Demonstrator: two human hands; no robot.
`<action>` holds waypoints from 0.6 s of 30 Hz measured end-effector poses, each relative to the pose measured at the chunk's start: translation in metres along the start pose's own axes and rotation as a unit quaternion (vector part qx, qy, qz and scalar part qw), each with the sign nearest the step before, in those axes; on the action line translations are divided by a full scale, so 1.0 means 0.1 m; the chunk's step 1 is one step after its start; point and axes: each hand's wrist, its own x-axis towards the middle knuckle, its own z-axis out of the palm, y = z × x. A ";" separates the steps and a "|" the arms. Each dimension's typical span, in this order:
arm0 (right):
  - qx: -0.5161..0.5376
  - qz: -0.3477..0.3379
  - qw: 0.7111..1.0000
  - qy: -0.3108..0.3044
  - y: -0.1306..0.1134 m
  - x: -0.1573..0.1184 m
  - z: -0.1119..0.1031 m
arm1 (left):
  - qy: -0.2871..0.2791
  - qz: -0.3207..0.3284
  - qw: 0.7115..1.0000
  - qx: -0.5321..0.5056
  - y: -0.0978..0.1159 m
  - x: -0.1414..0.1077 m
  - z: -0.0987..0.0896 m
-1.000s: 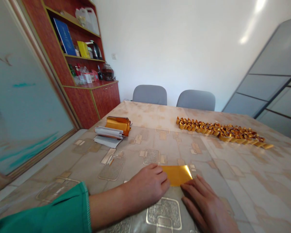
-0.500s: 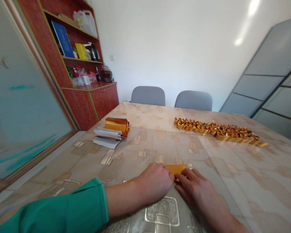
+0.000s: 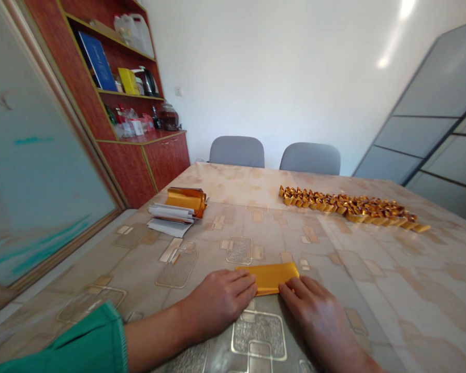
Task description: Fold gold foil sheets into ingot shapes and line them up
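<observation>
A folded strip of gold foil paper (image 3: 274, 277) lies on the patterned tablecloth right in front of me. My left hand (image 3: 227, 295) covers its left end, with the fingers together and curled over the edge. At the lower right corner, my right hand (image 3: 314, 305) pinches the strip between fingertips and thumb. Both thumbs are mostly hidden. Farther off on the left sits a stack of gold foil sheets (image 3: 186, 199) with white backs, partly curled. To the right, several rows of folded gold foil pieces (image 3: 349, 207) stand packed close together.
The table (image 3: 233, 181) has a patterned cover. Behind it stand two grey chairs (image 3: 236, 151) (image 3: 309, 156) against a white wall. On the left are a red-brown shelf cabinet (image 3: 166, 158) and a frosted glass door (image 3: 42, 171); grey panels (image 3: 423, 114) lean at the right.
My left hand has slid left along the foil strip, so more of its gold face shows between the hands. The right hand stays at the strip's right end.
</observation>
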 end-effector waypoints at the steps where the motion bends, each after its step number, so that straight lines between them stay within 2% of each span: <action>1: 0.002 -0.004 1.000 0.002 -0.01 -0.01 0.00 | 0.006 0.002 1.000 0.001 -0.01 -0.04 -0.01; 7: 0.023 -0.009 1.000 -0.001 0.01 -0.04 0.02 | 0.035 -0.032 0.998 -0.039 -0.02 -0.15 -0.04; 11: 0.039 0.010 0.999 -0.026 -0.06 0.03 -0.06 | 0.025 -0.076 0.992 -0.100 0.02 -0.11 -0.06; 14: 0.136 0.019 0.990 -0.038 -0.20 0.14 -0.11 | 0.015 -0.107 0.986 -0.124 0.04 -0.08 -0.06; 18: 0.234 0.058 0.970 -0.039 -0.31 0.28 -0.06 | 0.023 -0.133 0.977 -0.167 0.00 -0.07 -0.04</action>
